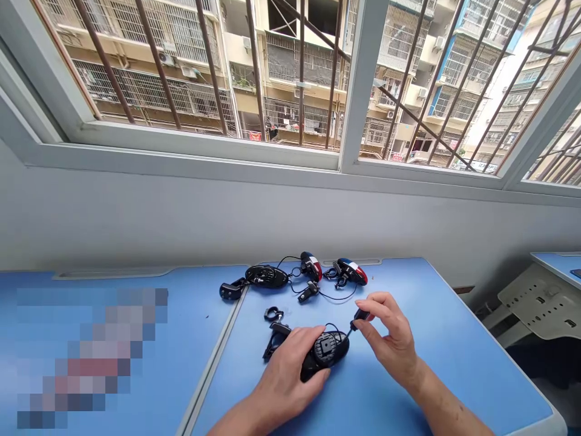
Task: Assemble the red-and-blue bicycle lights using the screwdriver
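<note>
My left hand (284, 378) grips a black oval plastic housing (325, 352) from its left side, with a square recess showing on top. My right hand (390, 339) pinches a small black cable-end switch (360, 316), and a thin wire (338, 328) runs from it to the housing. Just left of the housing lie a black handlebar bracket (276, 340) and a black clamp ring (273, 314). Farther back are a black oval shell (266, 277), two red-white-blue shells (311, 266) (351, 272) and a small black switch (308, 292), joined by thin wires.
The parts lie on a blue desk (399, 363) with a pale seam (213, 363) where it meets a second blue desk. A pixelated patch (86, 357) covers part of that desk. A white wall and barred window (204, 72) stand behind, and another desk (556, 263) sits to the right.
</note>
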{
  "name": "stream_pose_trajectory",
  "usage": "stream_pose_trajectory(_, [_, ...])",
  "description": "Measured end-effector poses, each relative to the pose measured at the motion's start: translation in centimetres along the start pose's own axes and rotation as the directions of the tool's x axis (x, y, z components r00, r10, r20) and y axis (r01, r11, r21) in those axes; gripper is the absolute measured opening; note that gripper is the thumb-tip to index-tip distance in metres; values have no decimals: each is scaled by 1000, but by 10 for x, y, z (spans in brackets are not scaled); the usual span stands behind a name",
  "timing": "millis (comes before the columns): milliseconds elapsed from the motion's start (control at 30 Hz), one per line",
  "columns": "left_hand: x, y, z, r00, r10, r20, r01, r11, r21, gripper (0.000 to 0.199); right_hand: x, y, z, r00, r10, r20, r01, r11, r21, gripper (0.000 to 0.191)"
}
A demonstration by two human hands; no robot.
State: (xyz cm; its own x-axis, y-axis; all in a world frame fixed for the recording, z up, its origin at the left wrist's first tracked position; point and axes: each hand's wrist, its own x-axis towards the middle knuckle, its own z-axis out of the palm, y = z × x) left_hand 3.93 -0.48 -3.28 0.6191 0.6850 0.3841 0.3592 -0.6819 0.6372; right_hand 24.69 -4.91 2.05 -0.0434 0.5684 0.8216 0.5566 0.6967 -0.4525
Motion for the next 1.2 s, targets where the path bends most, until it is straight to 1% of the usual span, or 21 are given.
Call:
stream_pose_trajectory(67, [-1,0,0,999,38,-4,-38,999,18,57,0,0,-1,1000,3,7,-3,1000,5,46])
stream_pose_trajectory(167, [-3,0,0,997,74,-1,-74,997,30,60,1,-1,-1,999,-27,47,26,1000,9,51])
stream_pose_trajectory(267, [-4,0,1,999,51,-4,-50,998,40,61,1,-2,-1,996,-59,73,58,998,16,54])
stream_pose_trajectory(333, [-5,-1,2,1000,22,-12,-22,999,42,60,0,-3,0,996,-60,71,59,998,17,52])
stream_pose_trajectory(467, [-5,-1,2,1000,-5,5,5,1000,19,55,-3,0,3,1000,-16,23,16,1000,-1,48])
stream_pose_trajectory(567, [-6,-1,1,999,-36,18,35,999,13,54,-4,2,5,1000,-1,1,1,1000,21,48])
stream_pose_trajectory(667, [-6,-1,2,998,-47,32,46,999,18,53,-4,3,5,999,-22,29,21,999,39,50])
stream_pose_trajectory(800, [-7,1,0,999,-15,48,13,999,36,57,-4,1,5,996,-50,67,48,998,37,52])
stream_pose_trajectory(867, [-8,6,-4,997,-1,78,-3,998,55,61,-4,1,5,997,-38,65,36,999,31,50])
stream_pose_trajectory(1000, [-11,20,-18,981,16,195,-35,995,96,75,-6,4,5,999,9,36,-10,1000,21,45])
stream_pose_trajectory(1100, [-13,28,-28,961,32,274,-57,995,83,84,-8,6,5,998,45,36,-46,999,28,43])
stream_pose_trajectory(1200, [-12,34,-32,935,41,353,-70,995,69,86,-9,6,4,995,81,64,-85,994,72,41])
